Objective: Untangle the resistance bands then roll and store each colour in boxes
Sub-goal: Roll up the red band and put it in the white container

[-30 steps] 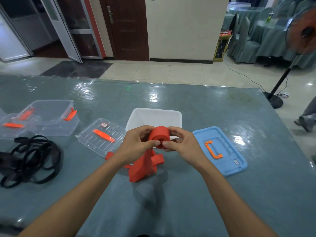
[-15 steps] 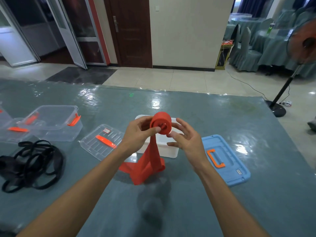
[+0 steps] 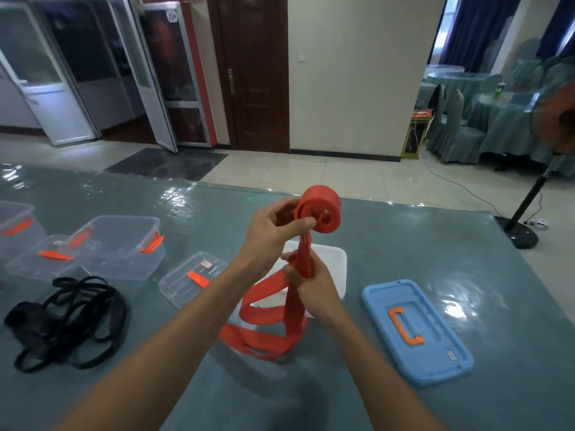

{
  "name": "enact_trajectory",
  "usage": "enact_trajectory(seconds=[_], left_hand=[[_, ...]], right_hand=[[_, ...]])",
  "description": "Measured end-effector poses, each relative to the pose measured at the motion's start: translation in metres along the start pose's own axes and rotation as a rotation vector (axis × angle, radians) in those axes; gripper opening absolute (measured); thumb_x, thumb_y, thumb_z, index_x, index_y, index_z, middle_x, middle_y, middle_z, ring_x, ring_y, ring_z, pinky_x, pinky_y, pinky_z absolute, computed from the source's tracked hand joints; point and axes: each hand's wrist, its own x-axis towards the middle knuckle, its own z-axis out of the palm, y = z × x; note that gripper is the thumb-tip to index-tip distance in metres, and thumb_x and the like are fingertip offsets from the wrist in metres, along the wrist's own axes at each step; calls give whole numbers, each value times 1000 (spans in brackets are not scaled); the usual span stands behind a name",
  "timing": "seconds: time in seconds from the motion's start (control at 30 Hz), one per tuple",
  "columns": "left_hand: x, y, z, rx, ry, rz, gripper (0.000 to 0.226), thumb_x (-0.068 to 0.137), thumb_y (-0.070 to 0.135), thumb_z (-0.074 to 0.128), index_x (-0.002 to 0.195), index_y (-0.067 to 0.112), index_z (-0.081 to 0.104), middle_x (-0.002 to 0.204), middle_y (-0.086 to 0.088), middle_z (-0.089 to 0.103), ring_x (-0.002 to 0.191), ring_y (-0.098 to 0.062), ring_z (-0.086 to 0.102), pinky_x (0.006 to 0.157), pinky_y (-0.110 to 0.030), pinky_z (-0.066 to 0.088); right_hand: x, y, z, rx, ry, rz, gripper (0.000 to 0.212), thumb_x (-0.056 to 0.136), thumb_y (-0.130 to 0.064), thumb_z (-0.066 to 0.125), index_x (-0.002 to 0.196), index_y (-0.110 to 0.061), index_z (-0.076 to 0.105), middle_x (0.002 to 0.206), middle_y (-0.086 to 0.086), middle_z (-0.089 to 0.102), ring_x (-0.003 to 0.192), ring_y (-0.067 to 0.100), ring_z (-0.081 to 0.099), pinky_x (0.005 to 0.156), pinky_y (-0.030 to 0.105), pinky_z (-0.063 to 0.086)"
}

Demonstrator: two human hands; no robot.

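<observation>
Two hands share the red band [image 3: 273, 325]. Your left hand [image 3: 270, 234] holds its roll [image 3: 323, 209] up above the table [image 3: 466, 244], thumb pressed on the near face and fingers curled behind it. Your right hand [image 3: 311, 284] sits just below, fingers wrapped round the flat strip that hangs from the roll. Under that fist the loose rest of the band twists down in wide loops and lands on the table, just in front of the white box [image 3: 337, 265]. The blue lid [image 3: 417, 331] lies flat to the right of the box, handle up. To the left a clear lid [image 3: 189, 278] and a clear box [image 3: 118, 247] sit near each other, and the black bands [image 3: 68, 318] lie in a tangled heap near the left edge.
</observation>
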Motion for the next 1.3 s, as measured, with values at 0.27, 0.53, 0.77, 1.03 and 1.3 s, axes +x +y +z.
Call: enact_trajectory(seconds=[0.27,0.53,0.77,1.03,1.3], left_hand=[[3,7,-12,-36,114,73,30,75,40,79,105,34,77,103,-1,77,101,-22,73,92,-39,58],[21,19,-16,-232,200,118,40,72,45,87,104,22,77,101,-7,76,98,-28,72,84,-34,57],[4,-5,-13,21,120,54,34,77,36,79,108,25,73,98,2,77,96,-18,73,87,-32,58],[-15,-35,-27,299,-10,-34,30,90,10,73,119,16,68,105,1,76,99,-11,72,90,-27,57],[-31,-58,-32,724,-384,-79,33,87,17,78,118,16,66,104,5,70,95,-5,65,86,-14,51]], right_hand=[[23,-58,-62,-145,308,-215,24,71,-12,64,82,-32,54,70,-16,61,62,0,53,57,16,45],[16,-92,-68,-343,173,-305,24,77,-19,84,89,-28,65,80,-10,68,74,6,64,69,15,50],[-1,-32,-43,-363,48,-76,19,78,-24,82,89,-25,68,76,-10,70,69,-1,63,65,11,43],[-20,0,-45,-289,-69,9,47,80,-24,82,124,-18,67,107,-6,73,99,5,68,97,35,54],[-24,-12,-63,-328,-49,-79,59,84,-22,80,139,-23,57,127,-14,63,110,0,60,87,5,44]])
